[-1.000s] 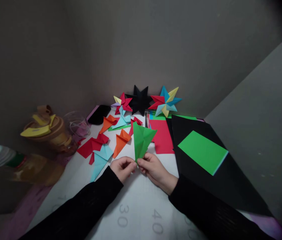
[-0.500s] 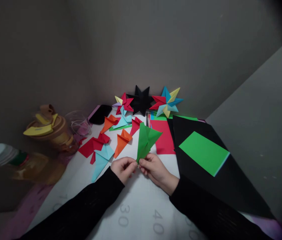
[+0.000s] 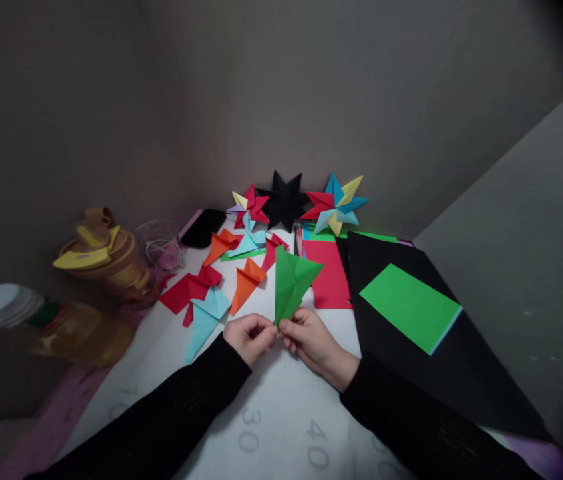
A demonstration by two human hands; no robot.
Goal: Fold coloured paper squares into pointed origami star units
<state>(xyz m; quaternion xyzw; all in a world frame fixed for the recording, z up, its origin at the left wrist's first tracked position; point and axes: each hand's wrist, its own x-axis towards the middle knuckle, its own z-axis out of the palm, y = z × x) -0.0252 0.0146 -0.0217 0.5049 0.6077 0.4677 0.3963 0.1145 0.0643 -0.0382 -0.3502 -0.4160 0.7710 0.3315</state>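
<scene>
A folded green origami piece (image 3: 294, 283) stands upright between my hands, its pointed end down and its wider folded flaps up. My left hand (image 3: 251, 338) pinches its lower tip between thumb and forefinger. From the other side my right hand (image 3: 314, 343) is closed on the same lower end, thumb in front. The fingers hide the very tip. Just left of my left hand lies a light blue folded piece (image 3: 206, 319), with an orange folded piece (image 3: 247, 283) and a red one (image 3: 188, 291) beyond it.
Paper stars stand against the wall, a black star (image 3: 285, 201) in the middle. Green sheets (image 3: 411, 307) lie on a black board (image 3: 441, 380) at right; a red sheet (image 3: 331, 275) is beside it. At left are a lidded jar (image 3: 76, 333), a brown pot (image 3: 106, 260) and a phone (image 3: 203, 228).
The view has shifted slightly, so everything sits a little to the right. Both hands keep the same hold on the green origami piece, which has hardly moved.
</scene>
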